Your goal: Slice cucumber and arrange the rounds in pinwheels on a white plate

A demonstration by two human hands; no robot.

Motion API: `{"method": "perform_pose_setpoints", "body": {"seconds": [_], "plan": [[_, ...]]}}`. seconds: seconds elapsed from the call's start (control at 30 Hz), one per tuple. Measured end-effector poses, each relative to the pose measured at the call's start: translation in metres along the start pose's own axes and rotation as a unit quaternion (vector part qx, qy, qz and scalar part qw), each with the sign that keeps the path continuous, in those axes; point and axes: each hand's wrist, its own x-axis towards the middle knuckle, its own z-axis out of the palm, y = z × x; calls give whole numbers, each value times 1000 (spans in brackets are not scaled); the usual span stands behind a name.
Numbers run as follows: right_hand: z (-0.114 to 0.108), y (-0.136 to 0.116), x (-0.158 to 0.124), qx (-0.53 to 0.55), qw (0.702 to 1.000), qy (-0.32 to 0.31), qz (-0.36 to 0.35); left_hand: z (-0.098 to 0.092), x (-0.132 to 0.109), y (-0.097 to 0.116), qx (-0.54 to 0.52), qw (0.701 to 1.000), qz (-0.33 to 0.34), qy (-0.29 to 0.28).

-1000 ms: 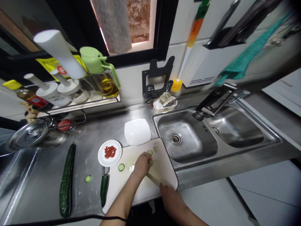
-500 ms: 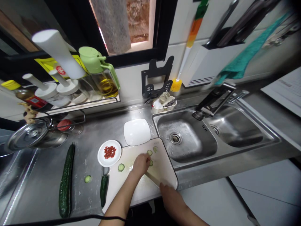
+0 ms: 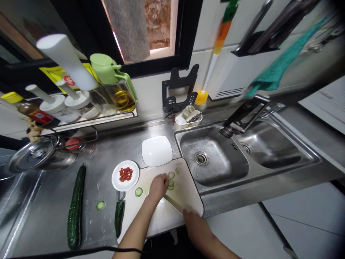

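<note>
On the pale cutting board, my left hand is closed, its fingers curled over a piece of cucumber that they almost wholly hide. My right hand grips a knife at the board's near right; its handle is covered by the hand. The blade slants up-left, its tip end beside my left fingers. Overlapping cucumber slices lie just right of those fingers, with another slice beyond. A separate round slice rests left of my hand. A cut length of cucumber lies along the board's left edge.
A white plate of red berries and a white square dish stand behind the board. Left are a whole cucumber and a stray slice. The double sink borders the right. A black cable crosses in front.
My left hand has shifted slightly left, and the knife's tip end has moved left with it. Overlapping slices now show beside the fingers, where a single slice showed before.
</note>
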Motion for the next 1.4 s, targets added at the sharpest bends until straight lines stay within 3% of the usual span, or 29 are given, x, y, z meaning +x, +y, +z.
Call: {"method": "perform_pose_setpoints", "body": {"seconds": [0.37, 0.57, 0.87, 1.23, 1.4], "plan": [[1, 2, 0, -5, 1000, -4, -12, -6, -1, 0, 44, 998, -39, 32], [2, 3, 0, 9, 1000, 8, -17, -7, 0, -6, 50, 998, -47, 17], [2, 4, 1, 10, 1000, -15, -9, -7, 3, -18, -104, 990, -73, 65], [3, 6, 1, 13, 1000, -6, -18, -9, -2, -18, -138, 979, -78, 129], [4, 8, 1, 22, 1000, 7, -18, -15, -20, -28, -148, 981, -57, 111]]}}
